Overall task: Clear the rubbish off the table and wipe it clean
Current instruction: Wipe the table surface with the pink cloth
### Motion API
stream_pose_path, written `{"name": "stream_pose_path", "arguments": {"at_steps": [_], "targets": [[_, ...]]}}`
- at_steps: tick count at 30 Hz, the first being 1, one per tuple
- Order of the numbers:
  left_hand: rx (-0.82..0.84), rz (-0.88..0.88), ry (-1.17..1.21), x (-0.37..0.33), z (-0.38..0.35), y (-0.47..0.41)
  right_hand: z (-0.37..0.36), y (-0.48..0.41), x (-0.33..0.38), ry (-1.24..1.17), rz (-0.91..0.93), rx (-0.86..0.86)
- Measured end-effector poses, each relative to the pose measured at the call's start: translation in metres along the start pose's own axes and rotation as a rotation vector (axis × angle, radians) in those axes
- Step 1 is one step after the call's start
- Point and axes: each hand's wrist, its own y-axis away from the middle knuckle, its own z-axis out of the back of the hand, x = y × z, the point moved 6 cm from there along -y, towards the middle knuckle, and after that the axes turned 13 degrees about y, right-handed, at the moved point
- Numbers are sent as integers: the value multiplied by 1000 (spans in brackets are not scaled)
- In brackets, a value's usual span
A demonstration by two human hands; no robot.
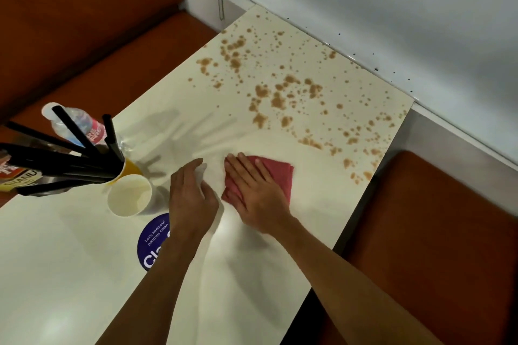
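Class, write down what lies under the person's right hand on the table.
A red cloth lies flat under the right hand, on the table. Its far and right edges show. The part beneath the palm and fingers is covered.

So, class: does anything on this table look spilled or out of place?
Brown liquid spots spatter the far half of the cream table, unwiped beyond the folded red cloth under the flat right hand. A clear plastic bottle lies tipped over at the left edge.
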Motion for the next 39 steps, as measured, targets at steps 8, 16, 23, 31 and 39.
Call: {"name": "stream_pose_path", "arguments": {"at_steps": [8,16,23,31,39], "targets": [[-7,94,66,6,10,6,2,-53,-37,59,-398,65],[-58,117,81,7,16,16,-1,13,29,-7,168,20],[99,-52,60,-16,-38,11,-1,104,-37,3,-363,126],[370,-282,28,-59,-116,0,-9,119,-127,-55,-862,37],[496,-366,-59,-76,-168,-1,-11,130,-89,-49,-743,78]]}}
